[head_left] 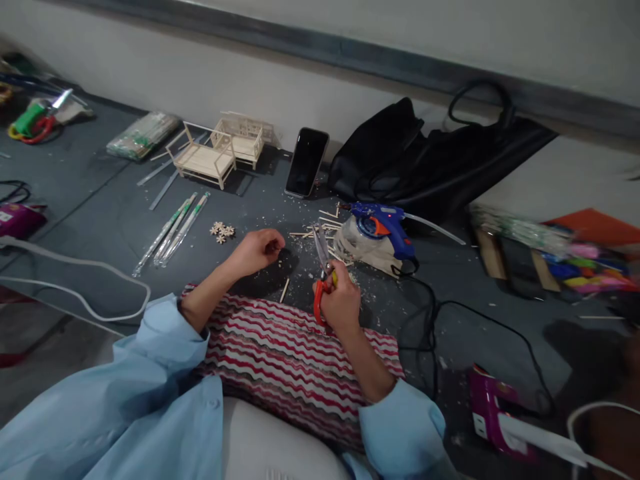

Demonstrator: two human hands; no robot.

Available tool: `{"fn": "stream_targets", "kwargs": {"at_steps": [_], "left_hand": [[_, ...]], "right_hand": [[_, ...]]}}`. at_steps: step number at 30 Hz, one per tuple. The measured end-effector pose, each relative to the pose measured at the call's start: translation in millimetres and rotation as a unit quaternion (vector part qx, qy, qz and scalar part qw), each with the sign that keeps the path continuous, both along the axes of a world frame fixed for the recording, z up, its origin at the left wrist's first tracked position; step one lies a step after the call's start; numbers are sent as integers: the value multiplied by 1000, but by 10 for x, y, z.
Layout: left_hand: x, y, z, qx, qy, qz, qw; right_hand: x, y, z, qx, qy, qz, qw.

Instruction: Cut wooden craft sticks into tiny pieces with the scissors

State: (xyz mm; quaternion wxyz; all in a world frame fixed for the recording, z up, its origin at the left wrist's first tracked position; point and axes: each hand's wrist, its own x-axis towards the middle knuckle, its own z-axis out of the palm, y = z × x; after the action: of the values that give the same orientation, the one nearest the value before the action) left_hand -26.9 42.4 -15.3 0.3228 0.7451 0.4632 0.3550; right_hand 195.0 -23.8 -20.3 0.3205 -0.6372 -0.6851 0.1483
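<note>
Scissors in the right fist, blades up the table!

Here's the right hand [343, 297], fingers wrapped round the scissors [321, 250], orange handle against the palm, blades pointing away from the body toward a scatter of thin sticks [329, 223]. Across the gap, the left hand [257, 253] is curled, fingertips bent in; whether anything sits inside, I can't tell. One short stick [285, 291] lies between the two, near the striped cloth [295, 363]. Just beyond the blades, a blue glue gun [393, 227] sits over a clear jar [353, 240]. The dark grey table [80, 220] is speckled with pale crumbs around the hands. Farther back, small wooden furniture [203, 163], a leaning phone [307, 163] and a black bag [400, 153] line up before the pale wall [250, 73].
</note>
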Motion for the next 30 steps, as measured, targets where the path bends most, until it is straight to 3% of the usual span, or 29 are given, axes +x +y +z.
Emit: {"fn": "stream_targets", "kwargs": {"at_steps": [4,7,9,13,15,17,19,21,23,25,27,30], "left_hand": [[-26,5,-8,-14,14,-20,1000],[9,-10,42,-69,-80,-7,994],[52,-40,103,-119,-198,7,973],[153,-141,230,-182,-404,-4,897],[199,-190,264,-195,-454,-13,869],[230,-214,269,-203,-468,-13,860],[231,-202,246,-190,-441,8,877],[192,-153,199,-147,-366,47,918],[125,-88,139,-88,-243,70,963],[56,-31,81,-40,-106,48,992],[12,-1,41,-2,11,5,1000],[12,-14,41,57,136,-34,989]], "right_hand": [[-11,7,13,-1,7,-13,1000],[-15,4,27,-6,12,-15,1000],[-22,-8,40,-8,16,-6,1000],[-55,-63,73,-1,9,25,1000],[-75,-93,84,17,-17,41,999],[-89,-109,87,32,-39,53,997],[-89,-105,81,35,-45,53,997],[-74,-83,70,29,-35,36,998],[-53,-53,60,20,-22,12,999],[-36,-29,55,12,-11,-3,1000],[-32,-17,54,6,-1,-4,1000],[-45,-16,57,4,6,3,1000]]}}
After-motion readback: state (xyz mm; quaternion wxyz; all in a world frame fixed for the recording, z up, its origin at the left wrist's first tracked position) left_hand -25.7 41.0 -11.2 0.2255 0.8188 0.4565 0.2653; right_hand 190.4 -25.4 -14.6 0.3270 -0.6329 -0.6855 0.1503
